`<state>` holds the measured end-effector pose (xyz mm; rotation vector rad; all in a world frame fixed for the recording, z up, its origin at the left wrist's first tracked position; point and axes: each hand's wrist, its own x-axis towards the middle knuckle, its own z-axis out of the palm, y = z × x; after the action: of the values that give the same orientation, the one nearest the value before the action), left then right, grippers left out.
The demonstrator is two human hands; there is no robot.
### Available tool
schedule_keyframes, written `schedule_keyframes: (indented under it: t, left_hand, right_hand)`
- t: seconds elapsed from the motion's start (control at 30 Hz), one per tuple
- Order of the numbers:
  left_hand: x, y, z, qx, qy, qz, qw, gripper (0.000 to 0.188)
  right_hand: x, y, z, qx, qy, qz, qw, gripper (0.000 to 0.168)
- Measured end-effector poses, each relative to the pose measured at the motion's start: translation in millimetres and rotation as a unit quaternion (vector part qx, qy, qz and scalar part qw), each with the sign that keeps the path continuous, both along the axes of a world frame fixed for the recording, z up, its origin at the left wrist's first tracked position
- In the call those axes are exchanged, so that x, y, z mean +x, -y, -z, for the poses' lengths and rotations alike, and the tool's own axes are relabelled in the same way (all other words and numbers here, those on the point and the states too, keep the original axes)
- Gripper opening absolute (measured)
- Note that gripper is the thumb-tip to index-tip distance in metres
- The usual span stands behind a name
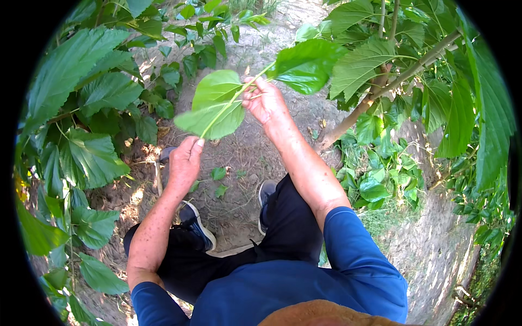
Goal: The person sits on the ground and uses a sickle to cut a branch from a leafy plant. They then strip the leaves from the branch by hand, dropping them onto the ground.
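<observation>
A green leafy shoot (226,106) with broad toothed leaves is stretched between both hands. Its lower end is pinched between the thumb and fingers of my left hand (185,159). My right hand (263,100) grips the shoot higher up, with thumb and fingers around the stem and a leaf stalk. One large glossy leaf (306,67) spreads beyond my right hand. Paler leaves hang between the hands, the lowest one blurred.
Leafy branches (98,155) crowd the left side. A tree trunk (346,122) rises at the right, its branches bearing large leaves. Low green plants (373,183) grow near its base. Several leaves lie on the dry soil (240,163) before my shoes (195,224).
</observation>
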<state>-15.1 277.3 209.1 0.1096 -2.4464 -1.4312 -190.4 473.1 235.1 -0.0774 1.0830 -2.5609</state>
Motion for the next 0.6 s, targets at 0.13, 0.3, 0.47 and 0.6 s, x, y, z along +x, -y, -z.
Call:
schedule_keyframes:
  t: [0.13,0.3,0.47,0.6]
  left_hand:
    - [4.0,11.8,4.2,0.021,0.013,0.031,0.999,0.02]
    - [5.3,19.1,2.3,0.125,0.101,0.092,0.983,0.018]
    - [2.0,27.4,3.7,0.16,0.154,0.127,0.967,0.018]
    - [-1.6,36.2,-3.4,0.145,0.177,0.16,0.96,0.021]
  right_hand:
    - [-24.2,-27.3,2.6,-0.05,0.031,0.048,0.997,0.032]
    - [-44.5,-55.5,3.2,-0.072,0.012,0.106,0.992,0.031]
    - [-46.3,-62.3,-3.8,-0.093,0.003,0.108,0.99,0.031]
    - [-47.5,-73.8,-8.0,-0.086,-0.009,0.111,0.99,0.029]
